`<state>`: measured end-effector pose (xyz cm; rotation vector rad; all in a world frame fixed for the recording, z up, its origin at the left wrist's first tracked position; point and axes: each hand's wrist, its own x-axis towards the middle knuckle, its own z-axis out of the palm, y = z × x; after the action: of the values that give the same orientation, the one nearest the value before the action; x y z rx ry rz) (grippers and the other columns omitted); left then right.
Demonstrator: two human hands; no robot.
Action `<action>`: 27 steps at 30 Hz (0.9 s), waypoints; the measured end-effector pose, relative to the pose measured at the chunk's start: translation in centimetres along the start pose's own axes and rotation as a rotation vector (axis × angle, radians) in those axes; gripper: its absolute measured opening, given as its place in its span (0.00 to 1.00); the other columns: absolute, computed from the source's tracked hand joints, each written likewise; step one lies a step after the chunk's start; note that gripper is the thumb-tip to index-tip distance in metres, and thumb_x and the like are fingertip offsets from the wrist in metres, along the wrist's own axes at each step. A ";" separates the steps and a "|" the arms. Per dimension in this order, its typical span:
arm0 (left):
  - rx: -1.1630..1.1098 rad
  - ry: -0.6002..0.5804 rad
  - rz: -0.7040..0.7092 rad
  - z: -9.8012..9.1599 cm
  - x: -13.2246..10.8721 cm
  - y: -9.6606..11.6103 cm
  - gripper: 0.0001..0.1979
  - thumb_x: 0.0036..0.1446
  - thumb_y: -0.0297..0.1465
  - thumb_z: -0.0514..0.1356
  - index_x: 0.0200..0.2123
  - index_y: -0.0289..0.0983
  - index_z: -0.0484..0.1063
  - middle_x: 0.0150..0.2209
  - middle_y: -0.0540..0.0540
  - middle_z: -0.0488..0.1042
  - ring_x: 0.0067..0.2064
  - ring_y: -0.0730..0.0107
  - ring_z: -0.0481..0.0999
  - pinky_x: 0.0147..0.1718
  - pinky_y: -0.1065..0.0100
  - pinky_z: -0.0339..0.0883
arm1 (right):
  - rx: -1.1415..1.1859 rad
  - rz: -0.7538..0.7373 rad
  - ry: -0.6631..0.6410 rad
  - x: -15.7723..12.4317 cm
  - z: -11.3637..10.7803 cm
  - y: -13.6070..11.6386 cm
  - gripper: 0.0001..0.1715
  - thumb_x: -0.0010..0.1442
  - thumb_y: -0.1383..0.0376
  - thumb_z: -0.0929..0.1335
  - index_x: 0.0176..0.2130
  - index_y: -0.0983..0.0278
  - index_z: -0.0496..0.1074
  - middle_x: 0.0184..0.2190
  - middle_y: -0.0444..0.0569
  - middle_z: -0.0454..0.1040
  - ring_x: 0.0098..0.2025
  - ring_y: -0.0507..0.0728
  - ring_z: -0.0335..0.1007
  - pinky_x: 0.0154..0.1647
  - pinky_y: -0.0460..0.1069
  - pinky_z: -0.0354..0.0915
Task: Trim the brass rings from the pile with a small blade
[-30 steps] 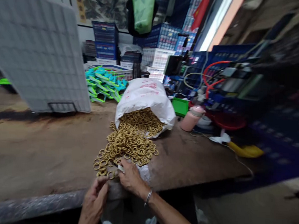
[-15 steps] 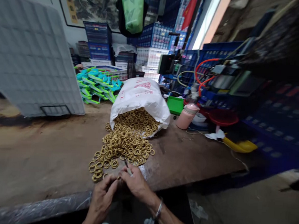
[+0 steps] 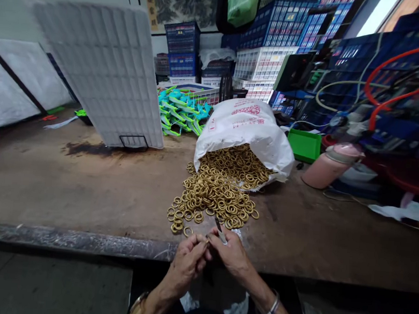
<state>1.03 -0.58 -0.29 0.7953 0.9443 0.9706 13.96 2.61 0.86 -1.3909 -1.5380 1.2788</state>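
Observation:
My left hand [image 3: 189, 256] is closed in a pinch on a small gold-coloured ring [image 3: 207, 241], mostly hidden by the fingers. My right hand [image 3: 233, 253] meets it at the fingertips and grips a slim knife-like tool [image 3: 221, 233] with a dark tip and a pale grey body. Just beyond both hands lies a heap of gold-coloured rings [image 3: 213, 198] on the brown table [image 3: 112, 193]. The heap spills from the mouth of a white sack [image 3: 241, 125] with red print, lying on its side.
A pale ribbed panel [image 3: 117, 77] stands upright at the left, beside a pile of green and turquoise plastic pieces [image 3: 180, 111]. Right of the sack are a green tray [image 3: 303, 146] and a pink bottle [image 3: 330, 166]. Stacked crates [image 3: 183, 51] fill the back. The table's front edge [image 3: 79, 242] runs below.
The view has swung to the left, so the table and sack appear farther right. Both hands stay together at the ring, the right one still gripping the tool.

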 end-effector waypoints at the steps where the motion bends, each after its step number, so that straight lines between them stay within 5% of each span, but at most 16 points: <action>1: -0.008 0.002 -0.004 -0.1 -0.1 0.0 0.15 0.50 0.43 0.55 0.26 0.36 0.61 0.18 0.56 0.60 0.14 0.85 0.49 0.13 0.77 0.40 | 0.002 -0.002 -0.012 0.0 0.1 0.2 0.10 0.51 0.60 0.60 0.25 0.64 0.64 0.18 0.40 0.63 0.23 0.49 0.58 0.26 0.43 0.55; 6: -0.026 0.045 0.010 0.2 -0.5 0.7 0.15 0.50 0.43 0.55 0.26 0.36 0.60 0.20 0.55 0.61 0.15 0.85 0.50 0.14 0.77 0.41 | -0.192 -0.078 0.035 -0.2 -0.2 1.1 0.12 0.55 0.61 0.57 0.24 0.62 0.62 0.19 0.41 0.62 0.22 0.50 0.57 0.24 0.45 0.53; 11: 0.016 0.099 0.039 0.4 -0.3 1.1 0.16 0.48 0.43 0.57 0.25 0.36 0.60 0.18 0.56 0.61 0.15 0.85 0.50 0.15 0.77 0.42 | -0.431 -0.216 -0.111 -1.1 -0.1 0.9 0.10 0.47 0.73 0.57 0.27 0.60 0.62 0.22 0.43 0.66 0.25 0.52 0.60 0.28 0.45 0.54; 18: 0.121 0.106 0.131 0.1 -0.7 1.0 0.15 0.51 0.42 0.55 0.23 0.35 0.60 0.18 0.55 0.60 0.16 0.84 0.52 0.15 0.77 0.44 | -0.619 -0.239 -0.143 -0.7 0.1 2.2 0.16 0.44 0.75 0.56 0.31 0.60 0.63 0.21 0.42 0.67 0.23 0.51 0.61 0.25 0.45 0.50; 22: 0.114 0.017 0.084 0.7 -2.1 1.7 0.15 0.51 0.41 0.56 0.24 0.35 0.61 0.18 0.53 0.63 0.15 0.84 0.54 0.14 0.77 0.44 | -0.795 -0.140 -0.033 0.4 -0.4 2.7 0.11 0.48 0.73 0.57 0.30 0.62 0.64 0.20 0.44 0.67 0.21 0.51 0.60 0.23 0.46 0.45; 27: -0.211 0.006 -0.045 0.2 -2.2 1.4 0.15 0.49 0.43 0.56 0.26 0.35 0.64 0.21 0.52 0.65 0.16 0.83 0.55 0.12 0.78 0.46 | -0.783 -0.183 0.104 2.3 0.5 1.7 0.09 0.52 0.71 0.57 0.31 0.62 0.64 0.22 0.44 0.68 0.23 0.51 0.61 0.24 0.45 0.47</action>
<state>0.21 -2.14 1.70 0.5911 0.8456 1.0154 13.54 4.65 -1.15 -1.6775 -2.1456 0.4771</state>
